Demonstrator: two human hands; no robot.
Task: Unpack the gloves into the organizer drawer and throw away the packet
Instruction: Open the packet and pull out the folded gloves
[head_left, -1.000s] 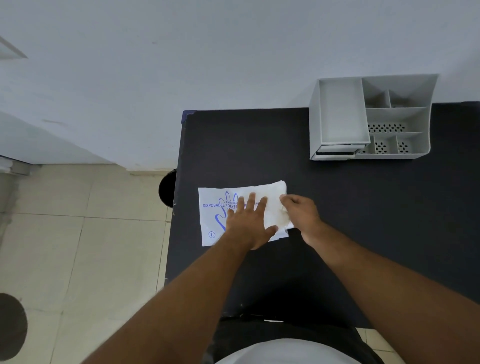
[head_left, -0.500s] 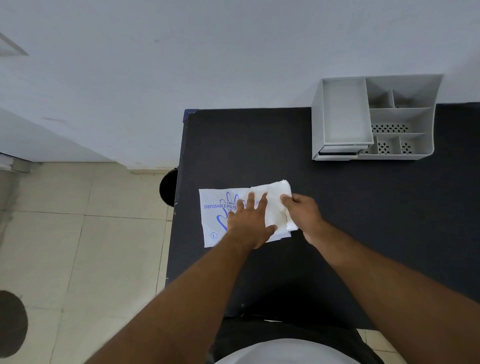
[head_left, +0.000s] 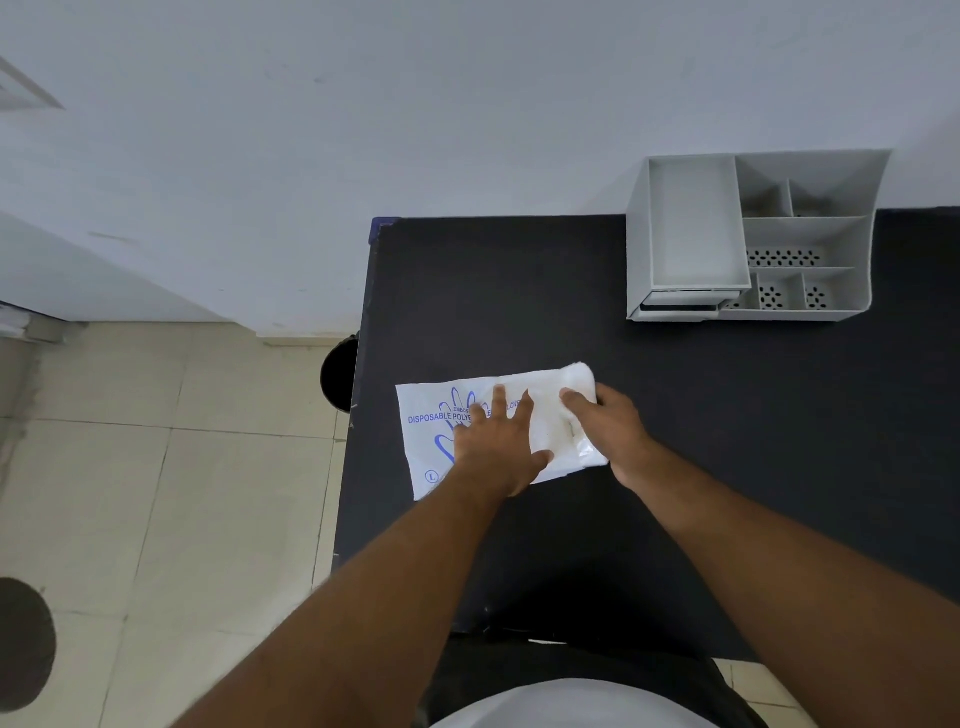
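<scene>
At the counter's (head_left: 675, 415) nine-o'clock edge lies the packet (head_left: 431, 431); the left hand (head_left: 498, 447) presses it flat, fingers spread; the right hand (head_left: 605, 426) pinches the gloves (head_left: 550, 410) at its three-o'clock mouth; light, limp, probably slippery; grip the whole wad.

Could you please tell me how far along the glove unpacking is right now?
Nothing is finished. In hand: the left hand presses the packet flat on the table while the right hand grips the gloves at its open end. Left: put them in the organizer drawer, then bin the packet.
</scene>
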